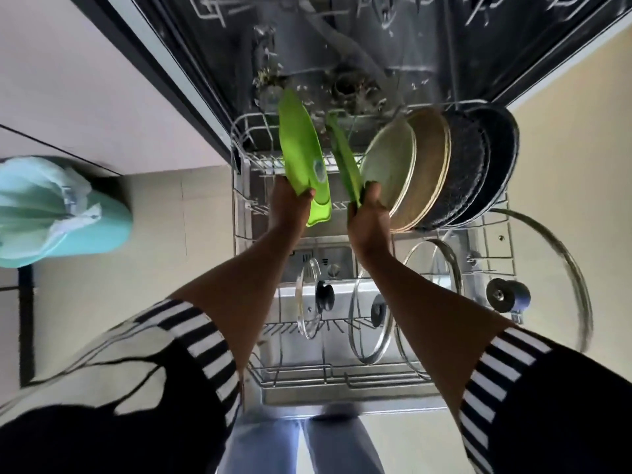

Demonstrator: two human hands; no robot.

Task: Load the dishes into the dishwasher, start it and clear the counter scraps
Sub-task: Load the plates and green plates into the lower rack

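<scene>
Over the pulled-out dishwasher rack (239, 138), I have my left hand (290, 203) closed on the near edge of a bright green plate (302, 155), held on edge. My right hand (367, 220) grips a second green plate (343, 159), also on edge, just beside the row of standing plates (431, 169). Nearer me, four glass lids (372, 319) stand in the rack. A teal bin (58, 213) sits on the floor, left.

Pale tiled floor (154, 254); white cabinet (85, 97); teal bin (68, 213) left.
</scene>
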